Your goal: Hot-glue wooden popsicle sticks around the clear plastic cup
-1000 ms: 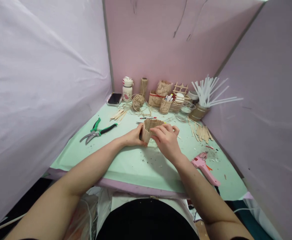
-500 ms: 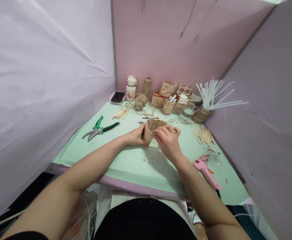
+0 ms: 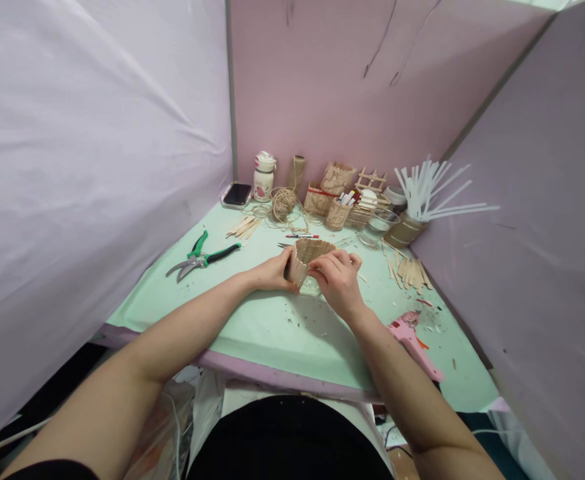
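In the middle of the table is a round cup built of wooden craft sticks [image 3: 301,265], with a clear glass-like base [image 3: 311,287] showing below its near side. My left hand [image 3: 275,272] wraps around the cup's left side, thumb low and fingers behind it. At the near right of the rim my right hand [image 3: 339,277] is closed, its thumb and forefinger pinched together against the cup. What lies between those fingertips is hidden. Behind the cup lies a red and black pen [image 3: 302,236].
Green-handled pruning shears [image 3: 199,259] lie left of my hands. A pink glue gun [image 3: 416,343] rests at the right beside craft sticks [image 3: 409,273]. Along the back stand a bottle [image 3: 263,177], a twine ball [image 3: 283,204], stick-covered holders [image 3: 338,213], a water bowl [image 3: 378,227] and white glue sticks [image 3: 425,190].
My right hand's pinched fingers have shifted very slightly at the cup's rim. The left hand keeps its hold, and the whole view has moved a little.
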Motion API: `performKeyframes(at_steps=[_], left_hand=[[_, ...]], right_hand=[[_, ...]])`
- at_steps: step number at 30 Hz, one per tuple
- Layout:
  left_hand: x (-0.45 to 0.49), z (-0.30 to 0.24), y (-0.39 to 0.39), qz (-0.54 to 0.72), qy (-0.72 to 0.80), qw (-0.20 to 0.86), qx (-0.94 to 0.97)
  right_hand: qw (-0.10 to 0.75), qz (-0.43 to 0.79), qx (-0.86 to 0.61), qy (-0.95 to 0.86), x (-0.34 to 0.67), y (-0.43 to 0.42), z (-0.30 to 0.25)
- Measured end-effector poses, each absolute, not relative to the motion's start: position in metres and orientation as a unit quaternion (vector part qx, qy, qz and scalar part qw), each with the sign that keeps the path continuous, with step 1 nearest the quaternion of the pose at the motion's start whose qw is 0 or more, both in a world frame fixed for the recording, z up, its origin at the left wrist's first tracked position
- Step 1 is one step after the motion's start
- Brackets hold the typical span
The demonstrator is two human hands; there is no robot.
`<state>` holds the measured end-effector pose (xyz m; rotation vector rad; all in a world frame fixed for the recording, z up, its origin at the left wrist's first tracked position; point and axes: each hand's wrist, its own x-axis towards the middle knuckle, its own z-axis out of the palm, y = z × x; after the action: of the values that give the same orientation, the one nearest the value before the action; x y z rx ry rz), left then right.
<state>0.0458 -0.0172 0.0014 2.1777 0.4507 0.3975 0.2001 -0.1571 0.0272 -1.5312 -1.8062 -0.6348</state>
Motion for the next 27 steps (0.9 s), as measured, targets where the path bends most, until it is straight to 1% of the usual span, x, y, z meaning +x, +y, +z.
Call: performKeyframes(at_steps=[4,13,17,27], left_hand=[[0.046,0.0,-0.017,0.16,0.178,0.424,0.874],[0.047,-0.001,-0.015,0.157,0.175,0.418,0.878],[0.047,0.001,-0.015,0.149,0.182,0.419,0.877],[0.048,-0.001,-0.014,0.154,0.177,0.428,0.873]], right_hand=[[0.345,-0.237,-0.588,-0.692,0.201,-0.155,0.024],[0.391,-0.225,-0.577,-0.681,0.203,-0.152,0.017],[0.381,-0.221,-0.592,-0.675,0.204,-0.152,0.015],[0.392,-0.201,-0.601,-0.667,0.204,-0.151,0.011]])
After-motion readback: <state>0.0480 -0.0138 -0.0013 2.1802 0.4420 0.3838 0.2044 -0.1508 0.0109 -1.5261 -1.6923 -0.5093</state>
